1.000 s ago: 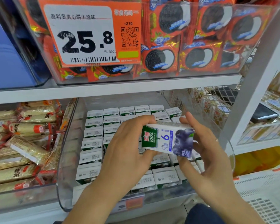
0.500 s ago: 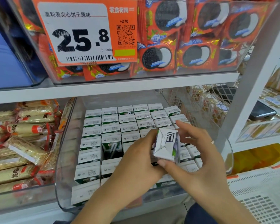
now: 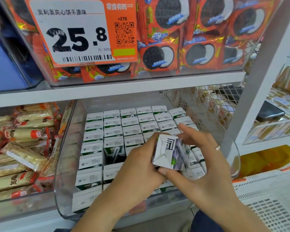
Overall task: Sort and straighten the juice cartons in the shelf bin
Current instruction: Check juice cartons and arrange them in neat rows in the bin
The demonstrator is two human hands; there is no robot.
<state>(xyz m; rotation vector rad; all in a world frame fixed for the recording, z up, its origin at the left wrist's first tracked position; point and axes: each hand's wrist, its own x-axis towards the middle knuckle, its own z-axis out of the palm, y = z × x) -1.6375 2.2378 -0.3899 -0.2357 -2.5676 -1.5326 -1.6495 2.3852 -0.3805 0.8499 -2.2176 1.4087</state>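
Both hands, the left hand (image 3: 137, 164) and right hand (image 3: 203, 163), hold one juice carton (image 3: 170, 153) tight above the bin (image 3: 64, 190), maybe to turn it so it fits the rows.

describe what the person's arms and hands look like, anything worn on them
Both forearms are bare, with no sleeves, gloves or watch in view. The right hand wears a plain, thin, pale metallic ring on one finger. The left hand shows no ring or other jewellery.
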